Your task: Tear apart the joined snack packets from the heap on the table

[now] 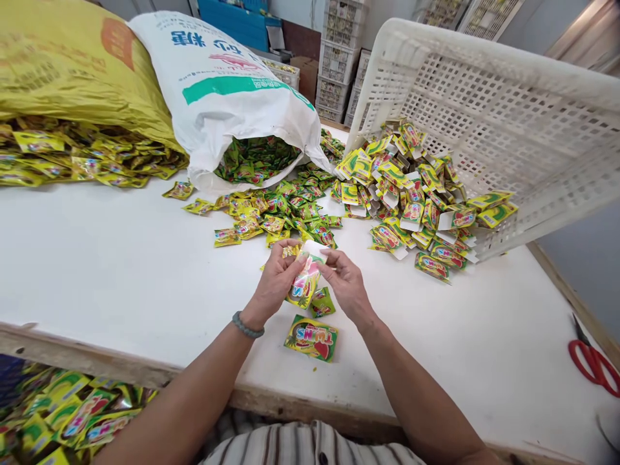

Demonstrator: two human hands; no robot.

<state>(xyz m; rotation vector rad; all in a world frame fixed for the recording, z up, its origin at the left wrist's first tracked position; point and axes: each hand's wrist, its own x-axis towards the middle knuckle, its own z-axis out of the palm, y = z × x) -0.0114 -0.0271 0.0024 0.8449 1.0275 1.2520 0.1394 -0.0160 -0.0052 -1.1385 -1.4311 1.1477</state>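
Over the white table, my left hand [276, 281] grips a small printed candy box [305, 284] by its side. The fingers of my right hand [346, 281] pinch the same box near its white open flap [314, 248]. A yellow sachet [290, 250] shows at my left fingertips; whether it is held or lies behind cannot be made out. Just below the box, a green sachet [322, 302] rests on the table. Closer to me a flat "TWINS" candy box [310, 338] lies face up.
A tipped white crate [484, 116] spills small boxes [402, 187] at the right. Loose sachets [285, 206] spread before a white sack [227, 71]; a yellow sack [72, 64] lies left. Red-handled scissors [593, 361] lie far right. Filled boxes [72, 413] sit below the table's edge.
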